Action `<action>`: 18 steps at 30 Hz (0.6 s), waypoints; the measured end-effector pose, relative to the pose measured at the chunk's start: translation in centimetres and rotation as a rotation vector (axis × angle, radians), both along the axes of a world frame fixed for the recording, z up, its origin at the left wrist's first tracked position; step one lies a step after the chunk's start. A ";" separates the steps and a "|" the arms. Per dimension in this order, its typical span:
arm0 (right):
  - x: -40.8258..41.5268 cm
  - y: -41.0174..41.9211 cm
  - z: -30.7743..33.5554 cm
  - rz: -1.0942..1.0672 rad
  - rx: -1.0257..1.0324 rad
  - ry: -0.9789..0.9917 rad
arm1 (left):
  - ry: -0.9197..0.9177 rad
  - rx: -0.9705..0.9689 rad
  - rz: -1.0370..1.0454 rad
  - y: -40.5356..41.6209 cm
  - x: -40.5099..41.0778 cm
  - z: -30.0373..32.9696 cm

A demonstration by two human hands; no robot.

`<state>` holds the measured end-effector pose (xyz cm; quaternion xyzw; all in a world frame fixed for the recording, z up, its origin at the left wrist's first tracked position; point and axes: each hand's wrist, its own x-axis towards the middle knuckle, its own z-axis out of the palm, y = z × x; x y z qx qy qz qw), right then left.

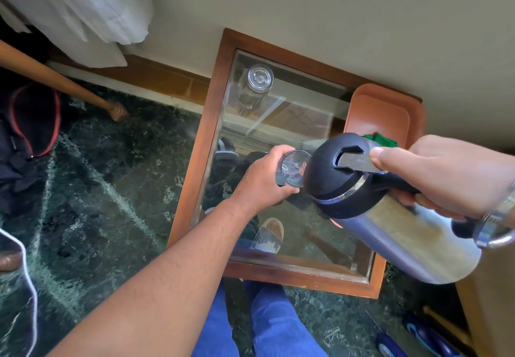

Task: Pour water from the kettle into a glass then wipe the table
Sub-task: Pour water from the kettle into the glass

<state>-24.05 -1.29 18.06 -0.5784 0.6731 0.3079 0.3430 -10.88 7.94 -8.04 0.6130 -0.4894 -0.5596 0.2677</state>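
A steel kettle [401,234] with a black lid is tilted to the left over the glass-topped table [200,145]. My right hand [446,172] grips its handle, thumb pressing the lid lever. The spout sits right at the rim of a clear glass [292,168], which my left hand [264,178] holds above the table top. Whether water is flowing cannot be told. A green cloth [383,138] peeks out behind the kettle, on an orange tray [384,108].
A second clear glass [255,86] stands at the far side of the table top. The table's wooden frame is set against a beige wall. Dark green marble floor surrounds it, with a wooden chair leg [117,110] and dark bags at left.
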 end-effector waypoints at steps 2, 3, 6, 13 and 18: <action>0.0 -0.1 0.3 0.010 -0.006 0.007 | -0.006 -0.004 0.002 0.1 -0.1 0.1; 0.0 -0.1 0.4 0.014 -0.013 0.010 | -0.007 -0.006 0.003 0.1 -0.1 0.1; -0.1 -0.2 0.7 0.031 -0.036 0.015 | -0.006 -0.006 0.005 0.0 0.1 0.2; -0.2 0.1 1.2 0.032 -0.050 0.017 | -0.007 -0.032 0.021 0.1 0.0 0.5; -0.3 0.4 1.4 0.024 -0.054 0.023 | 0.000 -0.037 0.043 0.3 -0.1 0.5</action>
